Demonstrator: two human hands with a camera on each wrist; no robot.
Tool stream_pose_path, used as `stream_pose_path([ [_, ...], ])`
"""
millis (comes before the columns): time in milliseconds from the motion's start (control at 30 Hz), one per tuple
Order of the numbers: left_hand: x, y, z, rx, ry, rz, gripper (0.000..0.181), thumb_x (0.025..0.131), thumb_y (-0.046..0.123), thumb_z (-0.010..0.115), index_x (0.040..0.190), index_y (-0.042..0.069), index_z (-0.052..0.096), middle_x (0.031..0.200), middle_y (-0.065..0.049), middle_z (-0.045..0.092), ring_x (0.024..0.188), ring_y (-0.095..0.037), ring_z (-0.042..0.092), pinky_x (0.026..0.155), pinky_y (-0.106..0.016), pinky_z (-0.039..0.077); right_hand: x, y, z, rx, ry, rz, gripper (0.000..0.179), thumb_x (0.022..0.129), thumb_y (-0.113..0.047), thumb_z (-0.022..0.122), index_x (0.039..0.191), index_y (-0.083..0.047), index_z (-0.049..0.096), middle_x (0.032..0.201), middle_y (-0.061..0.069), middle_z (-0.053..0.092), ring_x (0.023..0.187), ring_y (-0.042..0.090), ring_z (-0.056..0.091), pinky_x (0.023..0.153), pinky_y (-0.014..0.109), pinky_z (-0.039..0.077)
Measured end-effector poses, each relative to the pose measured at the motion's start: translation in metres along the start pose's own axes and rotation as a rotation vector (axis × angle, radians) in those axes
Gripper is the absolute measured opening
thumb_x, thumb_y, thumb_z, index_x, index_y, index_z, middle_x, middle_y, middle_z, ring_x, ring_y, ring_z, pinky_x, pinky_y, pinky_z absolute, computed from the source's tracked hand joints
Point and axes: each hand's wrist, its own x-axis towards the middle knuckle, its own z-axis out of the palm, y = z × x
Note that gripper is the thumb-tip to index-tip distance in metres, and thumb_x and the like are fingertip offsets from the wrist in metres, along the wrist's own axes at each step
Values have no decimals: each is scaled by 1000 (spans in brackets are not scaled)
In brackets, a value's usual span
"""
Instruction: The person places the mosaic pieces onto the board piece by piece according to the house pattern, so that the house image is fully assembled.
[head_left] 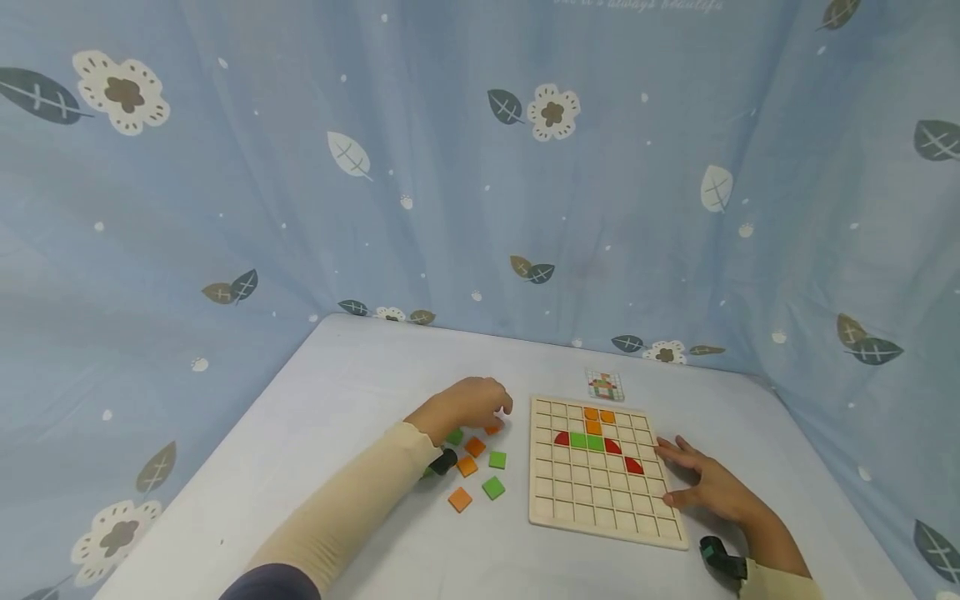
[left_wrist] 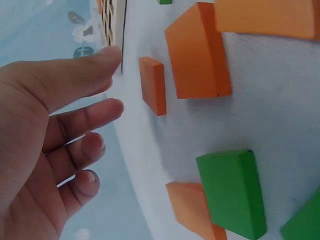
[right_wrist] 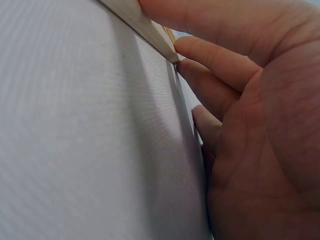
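My left hand hovers over loose square tiles left of the board, nearest to an orange tile. In the left wrist view its thumb and fingers are apart and loosely bent, with nothing between them; a small orange tile lies just beyond the fingertips. My right hand rests beside the wooden grid board, thumb and fingertips touching its right edge. On the board sit orange, green and red pieces: two green squares, red quarter-rounds and an orange square below two orange pieces.
A small pattern card lies behind the board. Several loose green tiles and orange tiles are scattered between my left forearm and the board. White cloth covers the table, and a blue patterned curtain hangs around it.
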Motion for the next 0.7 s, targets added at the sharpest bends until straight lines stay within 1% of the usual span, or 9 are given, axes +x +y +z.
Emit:
stream_pose_path([
  [133, -3, -3, 3, -32, -17, -13, 23, 88, 30, 73, 108, 21, 74, 95, 10, 65, 84, -7, 57, 78, -29, 48, 1, 2, 0, 1, -6, 16, 88, 67, -28, 87, 142, -2, 48, 154, 28, 19, 138, 56, 7, 97, 77, 11],
  [267, -8, -6, 6, -19, -29, -25, 26, 86, 34, 74, 108, 20, 74, 92, 11, 64, 81, -7, 55, 77, -29, 48, 0, 1, 0, 2, -10, 34, 89, 67, -29, 87, 142, -3, 47, 155, 28, 18, 138, 55, 6, 97, 77, 11],
  [367, -11, -8, 8, -11, -25, -42, 30, 84, 37, 76, 109, 20, 73, 92, 11, 63, 80, -7, 54, 77, -29, 48, -1, -2, 0, -4, -8, 35, 89, 67, -29, 87, 142, -2, 47, 154, 28, 18, 138, 56, 7, 96, 78, 10],
  [500, -14, -9, 9, -24, -15, -74, 33, 82, 39, 78, 107, 17, 74, 89, 10, 62, 79, -8, 54, 77, -29, 48, -3, -4, -1, -6, -3, 30, 88, 68, -28, 87, 142, -2, 48, 154, 28, 19, 138, 56, 7, 96, 78, 10],
  [600, -16, -8, 10, -32, -18, -98, 28, 83, 36, 77, 103, 17, 74, 87, 9, 61, 78, -9, 53, 75, -29, 48, -2, -5, -1, -6, -4, 29, 88, 68, -28, 87, 142, -2, 48, 154, 27, 20, 138, 56, 7, 96, 78, 10],
  [700, -17, -8, 10, -46, -28, -111, 22, 85, 29, 75, 104, 17, 73, 89, 9, 61, 79, -10, 53, 75, -28, 48, -1, -4, 0, -10, -9, 32, 89, 68, -30, 87, 143, -2, 47, 154, 27, 20, 138, 55, 7, 96, 78, 10],
])
